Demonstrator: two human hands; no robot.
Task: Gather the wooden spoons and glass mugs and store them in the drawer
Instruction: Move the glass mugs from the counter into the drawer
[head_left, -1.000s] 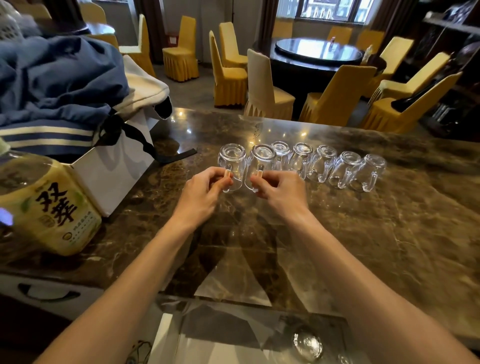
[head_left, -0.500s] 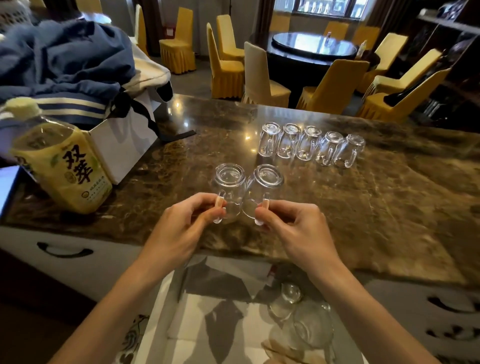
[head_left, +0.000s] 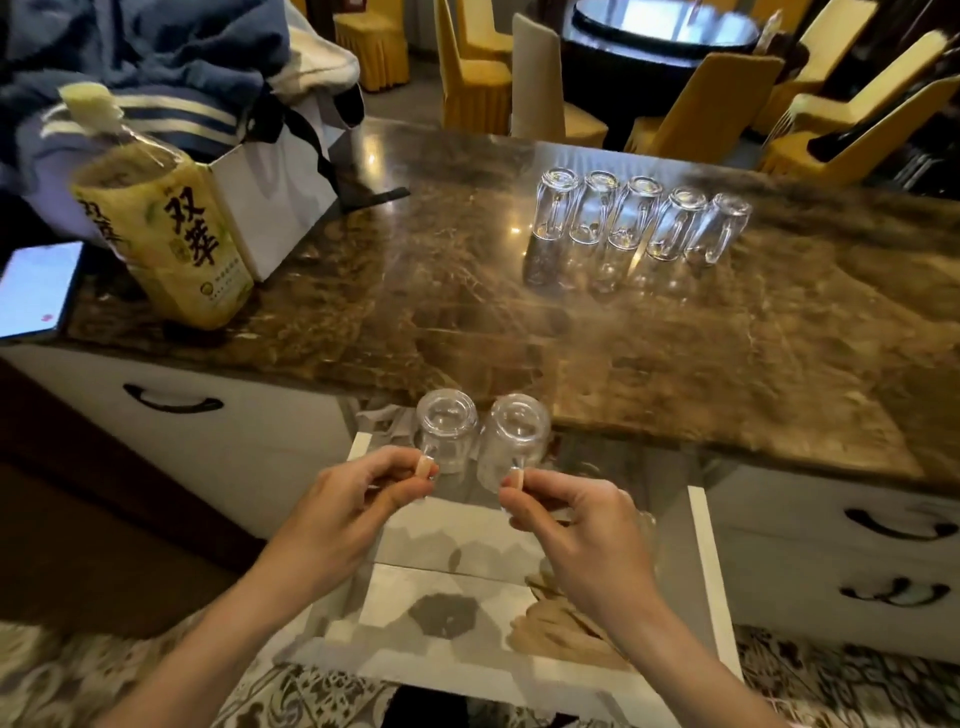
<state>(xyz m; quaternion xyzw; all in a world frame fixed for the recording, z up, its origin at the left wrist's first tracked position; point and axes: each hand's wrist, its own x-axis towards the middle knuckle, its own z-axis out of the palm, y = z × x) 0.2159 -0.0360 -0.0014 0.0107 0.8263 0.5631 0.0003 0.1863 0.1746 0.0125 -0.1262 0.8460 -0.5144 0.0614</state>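
My left hand (head_left: 358, 499) pinches the handle of an upside-down glass mug (head_left: 447, 434). A second upside-down glass mug (head_left: 517, 439) hangs by its handle from my right hand (head_left: 571, 525). Both mugs hover side by side above the open white drawer (head_left: 709, 561), just in front of the counter edge. Wooden spoons (head_left: 566, 629) lie inside the drawer at its right, partly hidden by my right wrist. Several more glass mugs (head_left: 639, 218) stand upside down in a row on the marble counter (head_left: 467, 312).
A yellow drink bottle (head_left: 171, 234), a white gift bag (head_left: 280, 192) with blue clothing, and a phone (head_left: 36, 288) occupy the counter's left. Shut drawers with dark handles (head_left: 174, 402) flank the open one. Yellow chairs and a round table stand behind.
Both hands lifted two mugs off the left end of the row and carried them toward me, off the counter and down over the open drawer.
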